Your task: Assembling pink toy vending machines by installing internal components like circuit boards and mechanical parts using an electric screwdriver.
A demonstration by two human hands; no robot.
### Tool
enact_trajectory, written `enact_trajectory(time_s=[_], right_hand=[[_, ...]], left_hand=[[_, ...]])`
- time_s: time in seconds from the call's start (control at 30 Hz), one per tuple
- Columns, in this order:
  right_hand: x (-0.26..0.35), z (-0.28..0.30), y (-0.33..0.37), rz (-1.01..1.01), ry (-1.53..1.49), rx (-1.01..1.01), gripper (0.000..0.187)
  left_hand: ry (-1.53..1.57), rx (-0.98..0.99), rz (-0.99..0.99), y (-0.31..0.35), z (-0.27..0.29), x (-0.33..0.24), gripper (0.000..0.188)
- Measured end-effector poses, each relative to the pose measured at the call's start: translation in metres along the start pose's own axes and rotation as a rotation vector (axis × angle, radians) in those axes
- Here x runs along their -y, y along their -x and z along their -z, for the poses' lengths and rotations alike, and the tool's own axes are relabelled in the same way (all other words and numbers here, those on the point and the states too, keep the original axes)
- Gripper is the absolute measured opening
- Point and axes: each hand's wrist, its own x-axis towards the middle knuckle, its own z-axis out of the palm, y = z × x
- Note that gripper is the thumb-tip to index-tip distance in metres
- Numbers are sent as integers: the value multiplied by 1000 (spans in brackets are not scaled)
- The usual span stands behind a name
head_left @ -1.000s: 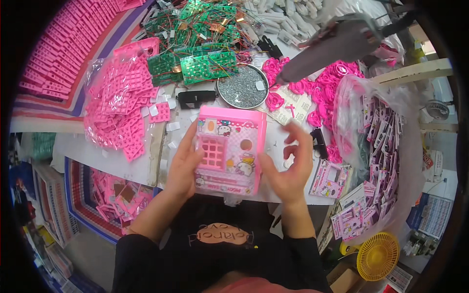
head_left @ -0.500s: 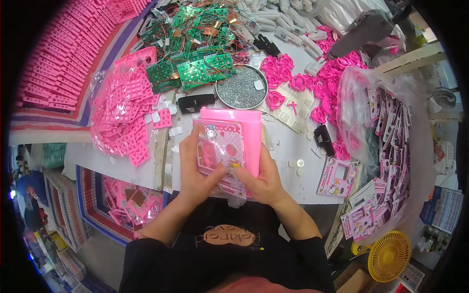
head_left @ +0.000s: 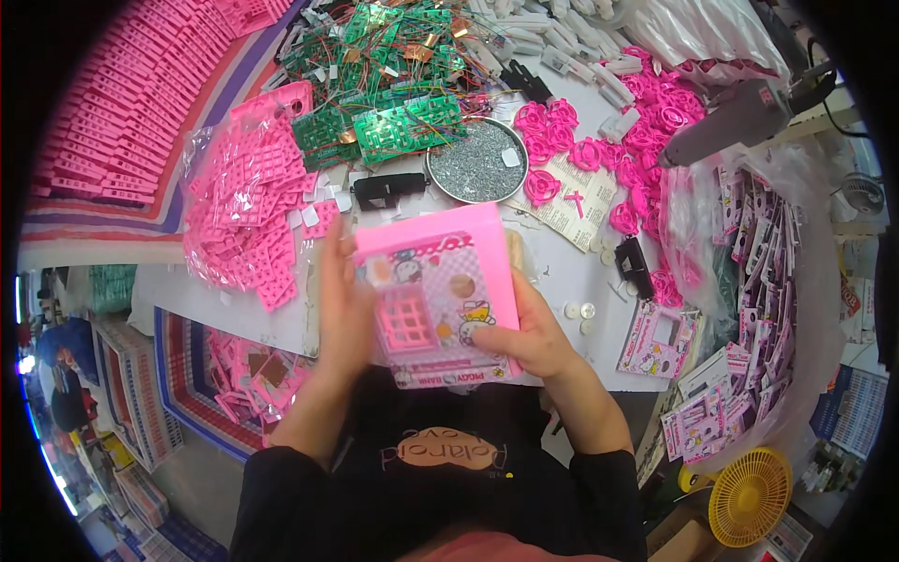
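Note:
My right hand (head_left: 526, 330) grips the right edge of a pink plastic panel (head_left: 506, 290), its thumb lying across the front. On the panel's face lies a printed card (head_left: 449, 281) with cartoon figures, a round hole and a window showing a pink keypad-like grid. The panel is tilted slightly, held just above the near table edge. Along its left side, my left hand (head_left: 345, 304) is blurred by motion, with fingers stretched upward and nothing seen gripped in them; whether it touches the edge is unclear.
Beyond the panel stand a round tray of small screws (head_left: 515, 183) and a pile of green circuit boards (head_left: 407, 126). Pink keypads (head_left: 248, 206) heap at left, pink rings (head_left: 646, 122) at right. A grey power tool (head_left: 730, 126) hangs upper right; a yellow fan (head_left: 749, 496) stands lower right.
The panel has turned a little and now shows its card more fully. My left hand has come off the card's front to the panel's left side. The grey tool appears farther right.

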Motion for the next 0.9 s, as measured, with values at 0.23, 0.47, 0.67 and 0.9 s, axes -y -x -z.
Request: enact_trajectory(time_s=[0.23, 0.47, 0.67, 0.9], right_hand=[[8, 5, 11, -189, 132, -1, 77], [17, 0, 20, -191, 263, 7, 59], [-6, -3, 20, 179, 303, -290, 50], [-22, -18, 25, 121, 270, -341, 45]], left_hand=[[255, -127, 3, -31, 10, -10, 24], [98, -116, -13, -27, 20, -14, 21], [14, 23, 85, 1, 7, 3, 25], [-251, -25, -18, 7, 16, -10, 26]])
